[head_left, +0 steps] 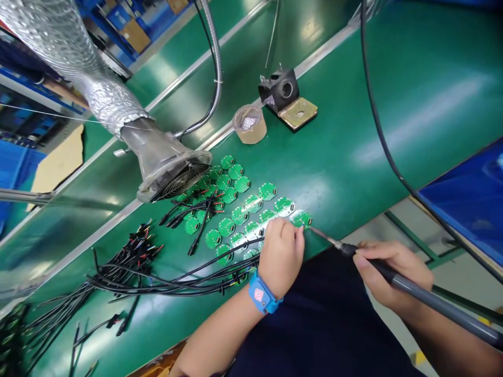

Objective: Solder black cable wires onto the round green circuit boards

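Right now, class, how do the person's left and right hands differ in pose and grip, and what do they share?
The left hand wears a blue wrist strap; the right hand shows none. The left hand rests curled on the green boards; the right hand, off the bench edge, grips a soldering iron like a pen. Both meet at the same board.

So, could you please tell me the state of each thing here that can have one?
Left hand, fingers curled, tips at the round board.
Right hand, closed on the soldering iron.
Soldering iron, held slanted, tip at that board's edge.
Round board, flat on the table.
Wrist strap, fastened on the left wrist.
Cup, open, silvery scraps inside.
Iron stand, empty.
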A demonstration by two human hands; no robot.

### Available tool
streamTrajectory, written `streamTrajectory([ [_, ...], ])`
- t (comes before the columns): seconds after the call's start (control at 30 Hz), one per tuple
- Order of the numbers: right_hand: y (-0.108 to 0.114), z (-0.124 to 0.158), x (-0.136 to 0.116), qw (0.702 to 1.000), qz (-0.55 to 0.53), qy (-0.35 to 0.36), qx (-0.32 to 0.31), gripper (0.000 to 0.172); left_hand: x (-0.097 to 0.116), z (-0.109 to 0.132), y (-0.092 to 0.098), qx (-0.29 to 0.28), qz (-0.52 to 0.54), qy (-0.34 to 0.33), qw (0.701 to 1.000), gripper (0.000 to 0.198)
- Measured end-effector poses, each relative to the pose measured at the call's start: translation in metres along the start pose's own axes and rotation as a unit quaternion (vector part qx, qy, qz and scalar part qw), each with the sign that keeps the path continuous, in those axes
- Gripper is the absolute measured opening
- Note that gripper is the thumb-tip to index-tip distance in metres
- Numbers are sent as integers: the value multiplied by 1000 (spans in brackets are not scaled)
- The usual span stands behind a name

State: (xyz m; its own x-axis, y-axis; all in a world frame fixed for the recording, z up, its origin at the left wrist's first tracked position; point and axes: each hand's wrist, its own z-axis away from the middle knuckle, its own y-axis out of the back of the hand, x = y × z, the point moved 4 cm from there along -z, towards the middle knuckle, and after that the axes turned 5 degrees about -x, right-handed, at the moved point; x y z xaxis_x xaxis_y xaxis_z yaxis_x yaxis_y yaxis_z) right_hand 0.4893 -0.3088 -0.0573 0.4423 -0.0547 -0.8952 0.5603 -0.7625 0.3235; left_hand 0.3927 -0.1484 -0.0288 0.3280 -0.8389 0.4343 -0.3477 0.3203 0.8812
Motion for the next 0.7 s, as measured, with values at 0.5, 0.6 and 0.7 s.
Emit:
streamTrajectory([
  [0.5, -8, -5, -5, 998, 30, 49, -26, 17, -1, 1, -5, 7, -27, 17, 999, 13],
  [0.6, -9, -5, -7, 996, 27, 83, -12, 21, -1, 0, -5, 9, -32, 15, 999, 14],
  [0.7, -9, -4, -7, 997, 11, 79, 1, 22, -1, 0, -4, 11, -31, 14, 999, 14],
])
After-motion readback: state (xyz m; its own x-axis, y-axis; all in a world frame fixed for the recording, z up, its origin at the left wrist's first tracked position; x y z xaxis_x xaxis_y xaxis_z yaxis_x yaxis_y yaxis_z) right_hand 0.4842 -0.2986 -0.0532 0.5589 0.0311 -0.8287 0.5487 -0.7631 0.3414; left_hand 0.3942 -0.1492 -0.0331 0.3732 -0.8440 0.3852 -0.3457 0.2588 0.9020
